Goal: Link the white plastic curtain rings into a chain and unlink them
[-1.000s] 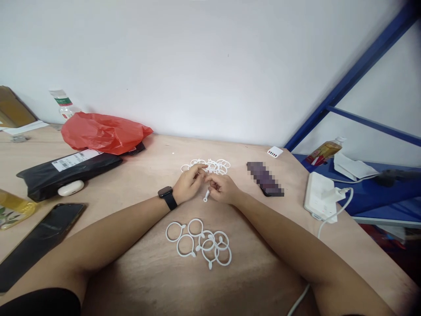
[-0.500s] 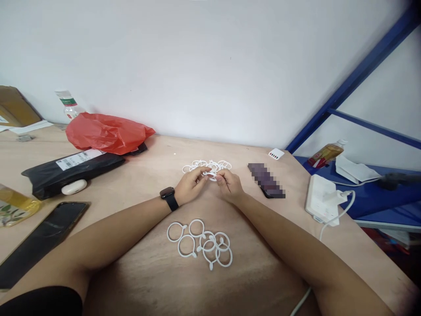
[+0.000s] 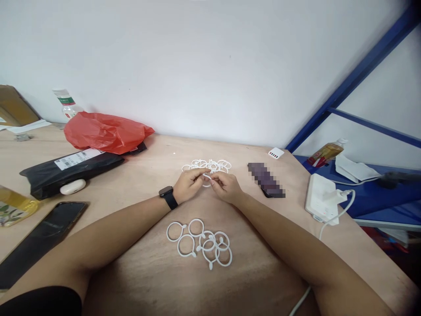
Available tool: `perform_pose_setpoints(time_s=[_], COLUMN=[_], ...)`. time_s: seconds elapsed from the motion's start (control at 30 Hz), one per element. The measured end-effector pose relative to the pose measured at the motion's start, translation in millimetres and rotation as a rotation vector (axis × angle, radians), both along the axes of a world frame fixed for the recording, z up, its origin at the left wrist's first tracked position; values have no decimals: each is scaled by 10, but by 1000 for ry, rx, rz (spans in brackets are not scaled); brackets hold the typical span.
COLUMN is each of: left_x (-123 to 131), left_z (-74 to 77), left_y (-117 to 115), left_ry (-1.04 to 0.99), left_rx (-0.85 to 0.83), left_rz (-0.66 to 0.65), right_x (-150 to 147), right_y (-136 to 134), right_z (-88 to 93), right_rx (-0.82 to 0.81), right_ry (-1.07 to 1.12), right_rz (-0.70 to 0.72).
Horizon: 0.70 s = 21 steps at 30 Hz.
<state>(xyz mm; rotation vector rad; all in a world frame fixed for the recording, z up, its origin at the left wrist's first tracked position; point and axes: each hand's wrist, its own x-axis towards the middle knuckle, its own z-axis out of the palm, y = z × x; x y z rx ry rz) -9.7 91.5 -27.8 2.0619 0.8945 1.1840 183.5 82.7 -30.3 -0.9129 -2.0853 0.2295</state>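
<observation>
Forearms (image 3: 125,235) angled inward; left hand (image 3: 189,184), right hand (image 3: 227,187) pinching white ring (image 3: 207,176).

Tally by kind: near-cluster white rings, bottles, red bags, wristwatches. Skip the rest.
Near-cluster white rings: 7
Bottles: 3
Red bag: 1
Wristwatch: 1
Total: 12

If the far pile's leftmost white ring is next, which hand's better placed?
Left hand, probably: it's nearer the leftmost ring; the right hand would be reaching across. Both seem to hold another ring, though, so the left may need to let go first.
</observation>
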Motion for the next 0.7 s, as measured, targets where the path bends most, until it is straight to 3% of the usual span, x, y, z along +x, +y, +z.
perform_pose_setpoints(time_s=[0.53,0.7], left_x=[6,2], left_z=[39,82], left_y=[-2,-53], left_ry=[-23,-83], left_rx=[37,154], left_rz=[-61,38], right_x=[-42,5], right_y=[-26,-3], right_z=[-34,-19], right_rx=[111,87], right_ry=[-51,72], right_rz=[52,-121])
